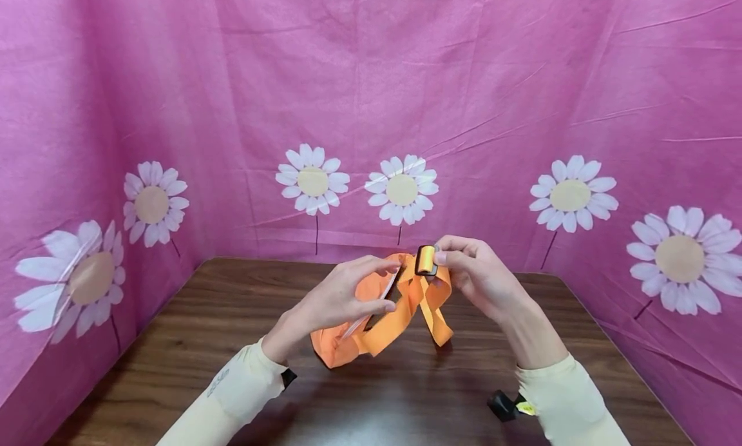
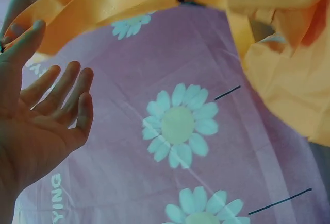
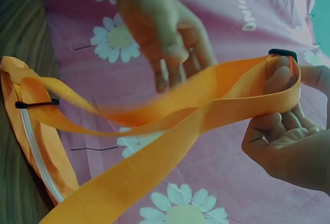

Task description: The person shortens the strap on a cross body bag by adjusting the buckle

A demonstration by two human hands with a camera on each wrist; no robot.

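An orange fabric bag (image 1: 335, 349) with a pale zipper (image 3: 38, 154) rests on the table, its orange strap (image 3: 160, 157) raised in loops. My right hand (image 1: 487, 278) pinches the strap at its black slider buckle (image 1: 426, 260), held up above the bag. In the right wrist view, the strap bends through the buckle around my right fingers. My left hand (image 1: 342, 291) hovers over the bag, thumb and fingers spread apart beside the strap. Seen from the left wrist, that hand (image 2: 49, 126) has an upturned palm, loosely bent fingers and nothing in its grasp.
The dark wooden table (image 1: 232, 317) spreads out under both hands. A pink cloth (image 1: 348, 78) printed with white daisies hangs around its back and sides. A small black device (image 1: 502, 405) sits by the right cuff.
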